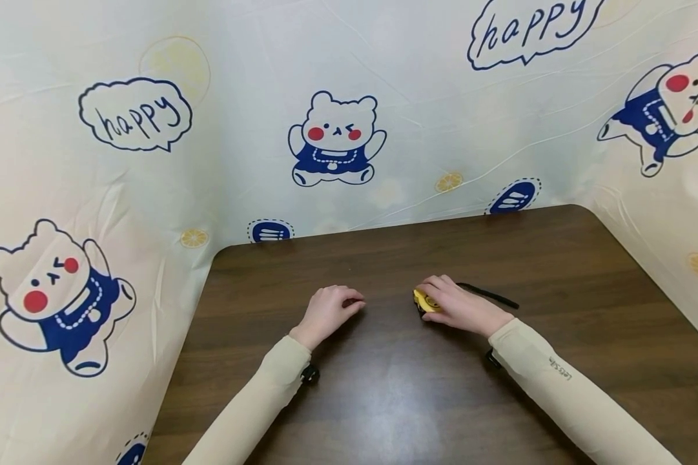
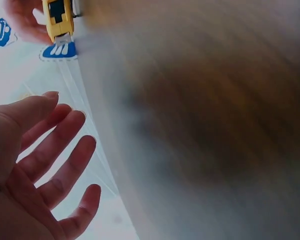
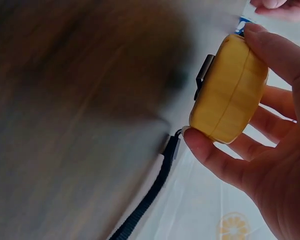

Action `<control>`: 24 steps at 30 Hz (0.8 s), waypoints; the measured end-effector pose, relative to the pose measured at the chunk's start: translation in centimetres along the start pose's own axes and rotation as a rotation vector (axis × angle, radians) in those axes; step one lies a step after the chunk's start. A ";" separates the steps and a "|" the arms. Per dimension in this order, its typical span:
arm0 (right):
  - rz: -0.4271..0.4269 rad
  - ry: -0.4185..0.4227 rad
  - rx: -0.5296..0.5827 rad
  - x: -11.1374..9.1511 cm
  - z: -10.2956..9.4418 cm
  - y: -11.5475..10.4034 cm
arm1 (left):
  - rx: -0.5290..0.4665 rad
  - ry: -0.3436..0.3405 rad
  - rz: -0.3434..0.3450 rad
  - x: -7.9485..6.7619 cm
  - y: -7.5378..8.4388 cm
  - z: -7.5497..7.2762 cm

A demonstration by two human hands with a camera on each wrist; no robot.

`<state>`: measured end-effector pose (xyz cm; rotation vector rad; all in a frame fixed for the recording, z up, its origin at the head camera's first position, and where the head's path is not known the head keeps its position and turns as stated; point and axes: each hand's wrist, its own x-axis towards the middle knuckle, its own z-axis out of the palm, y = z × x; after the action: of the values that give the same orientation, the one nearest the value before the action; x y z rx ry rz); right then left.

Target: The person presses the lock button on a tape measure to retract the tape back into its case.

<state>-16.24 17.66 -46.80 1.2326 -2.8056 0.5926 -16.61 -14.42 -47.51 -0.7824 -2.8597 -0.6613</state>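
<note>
A yellow and black tape measure [image 1: 425, 302] is held by my right hand [image 1: 454, 307] over the right half of the brown table. In the right wrist view the thumb and fingers grip the yellow case [image 3: 230, 90], and a dark clip stands out from its side. A black strap [image 1: 491, 295] trails from it along the tabletop. My left hand [image 1: 328, 313] is apart from it, to the left, with nothing in its grasp. The left wrist view shows its fingers [image 2: 65, 172] loosely bent and spread. There the tape measure's metal tip [image 2: 63, 38] faces the left hand.
The brown wooden table [image 1: 383, 400] has rounded far corners. Behind and beside it hangs a pale cloth [image 1: 238, 129] printed with bears and the word happy. Both forearms wear cream sleeves [image 1: 256, 394], with a dark wrist device [image 1: 310, 374] under the left one.
</note>
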 end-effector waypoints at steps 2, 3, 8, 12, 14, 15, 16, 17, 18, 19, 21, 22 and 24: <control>0.007 0.004 -0.004 -0.1 0.1 0.3 | 0.008 0.001 -0.016 -0.6 -0.5 -0.3; 0.011 0.008 -0.006 -0.2 0.1 0.4 | 0.011 0.005 -0.021 -0.9 -0.7 -0.4; 0.019 0.027 -0.029 -0.6 0.2 1.0 | 0.050 0.038 -0.040 -2.5 -1.5 -1.5; 0.025 0.039 -0.037 -0.8 0.1 1.3 | 0.065 0.057 -0.067 -3.4 -2.3 -2.4; 0.029 0.044 -0.039 -0.8 0.1 1.4 | 0.066 0.059 -0.083 -3.8 -2.7 -2.8; 0.031 0.044 -0.037 -0.8 0.1 1.4 | 0.069 0.057 -0.091 -4.0 -3.0 -3.0; 0.035 0.042 -0.037 -0.8 0.1 1.3 | 0.068 0.055 -0.101 -4.3 -3.2 -3.2; 0.040 0.038 -0.035 -0.8 0.1 1.3 | 0.065 0.053 -0.111 -4.5 -3.4 -3.3; 0.049 0.033 -0.031 -0.7 0.1 1.3 | 0.063 0.052 -0.121 -4.7 -3.6 -3.5; 0.060 0.027 -0.027 -0.7 0.1 1.2 | 0.060 0.052 -0.130 -4.8 -3.8 -3.7; 0.089 0.012 -0.015 -0.8 0.1 1.2 | 0.059 0.051 -0.148 -5.2 -4.0 -4.0; 0.105 0.004 -0.009 -0.8 0.0 1.1 | 0.055 0.052 -0.155 -5.3 -4.2 -4.1; 0.137 -0.005 0.007 -0.9 -0.2 1.2 | 0.051 0.053 -0.172 -5.6 -4.3 -4.4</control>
<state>-16.49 19.04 -47.17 1.0507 -2.9114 0.6064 -14.04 -22.24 -46.40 -0.5086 -2.9046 -0.6152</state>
